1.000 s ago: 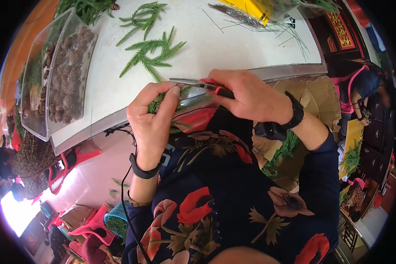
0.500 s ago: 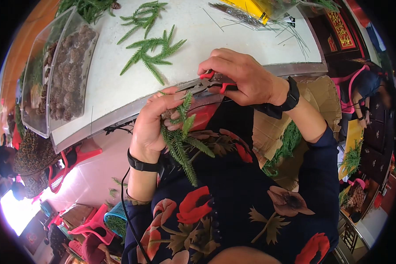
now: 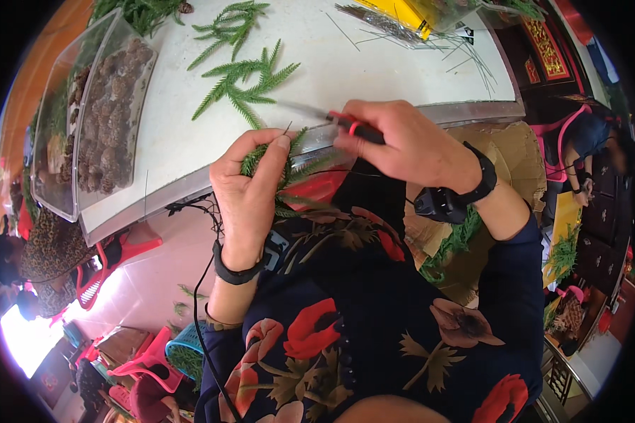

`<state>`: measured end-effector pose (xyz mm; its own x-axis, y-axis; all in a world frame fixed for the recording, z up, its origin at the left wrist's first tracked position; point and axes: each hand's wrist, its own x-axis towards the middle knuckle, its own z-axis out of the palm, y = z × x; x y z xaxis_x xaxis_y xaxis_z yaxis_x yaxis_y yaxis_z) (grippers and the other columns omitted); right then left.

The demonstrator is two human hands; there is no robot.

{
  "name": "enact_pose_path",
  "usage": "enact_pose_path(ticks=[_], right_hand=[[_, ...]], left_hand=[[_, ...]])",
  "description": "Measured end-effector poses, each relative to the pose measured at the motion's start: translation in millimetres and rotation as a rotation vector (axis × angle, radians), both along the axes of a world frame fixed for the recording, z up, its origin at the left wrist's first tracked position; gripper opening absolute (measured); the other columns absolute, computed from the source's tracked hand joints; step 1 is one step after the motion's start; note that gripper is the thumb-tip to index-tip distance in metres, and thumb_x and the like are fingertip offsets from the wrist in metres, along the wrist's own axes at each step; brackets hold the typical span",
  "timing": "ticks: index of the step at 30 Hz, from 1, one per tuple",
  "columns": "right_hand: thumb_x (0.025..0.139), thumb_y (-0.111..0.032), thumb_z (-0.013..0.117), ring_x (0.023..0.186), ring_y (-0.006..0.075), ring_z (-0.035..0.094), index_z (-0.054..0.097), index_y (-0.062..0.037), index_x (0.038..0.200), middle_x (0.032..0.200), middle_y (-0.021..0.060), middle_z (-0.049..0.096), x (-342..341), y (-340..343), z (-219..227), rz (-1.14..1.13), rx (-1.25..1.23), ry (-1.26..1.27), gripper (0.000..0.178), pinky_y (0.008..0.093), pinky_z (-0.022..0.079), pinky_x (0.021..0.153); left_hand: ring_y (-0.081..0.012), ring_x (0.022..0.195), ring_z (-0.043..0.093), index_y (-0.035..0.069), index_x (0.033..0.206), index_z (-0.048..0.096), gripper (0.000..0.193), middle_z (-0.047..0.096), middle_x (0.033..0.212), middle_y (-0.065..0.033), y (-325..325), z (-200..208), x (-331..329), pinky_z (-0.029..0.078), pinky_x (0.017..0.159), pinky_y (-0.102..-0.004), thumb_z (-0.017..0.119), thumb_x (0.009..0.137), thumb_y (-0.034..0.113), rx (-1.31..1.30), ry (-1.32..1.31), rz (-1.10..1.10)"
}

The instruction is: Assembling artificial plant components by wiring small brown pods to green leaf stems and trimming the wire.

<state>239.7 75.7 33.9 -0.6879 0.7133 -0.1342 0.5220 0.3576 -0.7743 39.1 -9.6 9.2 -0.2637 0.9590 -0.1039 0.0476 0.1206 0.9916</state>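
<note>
My left hand [image 3: 243, 190] pinches a green artificial pine sprig [image 3: 305, 169] just over the table's front edge. Between its thumb and forefinger a thin dark wire end [image 3: 288, 127] pokes upward. Part of the sprig is hidden behind the fingers. My right hand [image 3: 409, 148] is wrapped round pliers [image 3: 360, 130] with red and black handles. Their jaws, smeared by motion, point left above the table edge, apart from the sprig. Beyond the left hand, a loose pine sprig [image 3: 231, 83] lies flat on the white table [image 3: 317, 77].
A clear plastic box of pine cones [image 3: 113, 116] stands at the left. Scattered thin wires [image 3: 473, 62] and a yellow packet [image 3: 401, 13] lie at the far right. A cardboard box with greenery [image 3: 458, 240] is below my right forearm. Other people sit around the room.
The pliers have come away from the stem beside my left fingers. My left hand has turned and raised slightly, so the sprig now points rightward instead of hanging down.
</note>
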Motion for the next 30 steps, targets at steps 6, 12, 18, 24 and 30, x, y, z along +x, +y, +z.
enact_pose_path(ticks=[6,12,18,24,30], right_hand=[[0.090,-0.021,0.064,0.067,0.0365,0.055,0.058,0.0009,0.095,0.074,0.0168,0.059,4,-19,4,-0.008,-0.098,0.126,0.024,0.0380,0.044,0.063],[0.089,-0.021,0.065,0.069,0.0385,0.055,0.057,0.0013,0.097,0.074,0.0187,0.058,0,-25,-4,0.016,0.004,0.041,0.025,0.0398,0.044,0.062],[0.088,-0.021,0.066,0.071,0.0413,0.056,0.057,0.0013,0.097,0.076,0.0202,0.059,-4,-26,-5,0.010,0.058,0.039,0.025,0.0414,0.044,0.062],[0.088,-0.022,0.066,0.074,0.0432,0.056,0.056,0.0014,0.097,0.077,0.0213,0.059,-5,-26,-8,0.013,0.084,0.013,0.026,0.0428,0.044,0.063],[0.089,-0.022,0.065,0.075,0.0436,0.056,0.056,0.0012,0.098,0.076,0.0214,0.059,-4,-26,-11,0.012,0.028,0.043,0.026,0.0434,0.045,0.063]], left_hand=[[-0.0017,0.068,0.047,-0.002,0.092,0.067,0.009,0.059,0.073,0.0051,1,-6,-1,0.038,0.061,-0.0171,0.063,0.089,0.006,0.068,0.078,0.102],[-0.0020,0.068,0.046,-0.002,0.093,0.067,0.010,0.058,0.072,0.0051,2,-4,2,0.038,0.062,-0.0174,0.064,0.089,0.006,0.075,0.057,0.116],[-0.0027,0.068,0.047,-0.002,0.094,0.067,0.010,0.058,0.072,0.0042,0,-5,2,0.038,0.061,-0.0181,0.064,0.088,0.006,0.096,0.099,0.120],[-0.0029,0.068,0.047,-0.002,0.095,0.067,0.011,0.058,0.072,0.0035,-1,-6,0,0.039,0.061,-0.0183,0.064,0.088,0.007,0.088,0.133,0.108],[-0.0036,0.073,0.054,0.002,0.098,0.069,0.015,0.062,0.081,0.0022,-1,0,0,0.047,0.064,-0.0205,0.064,0.090,0.013,-0.054,-0.098,0.099]])
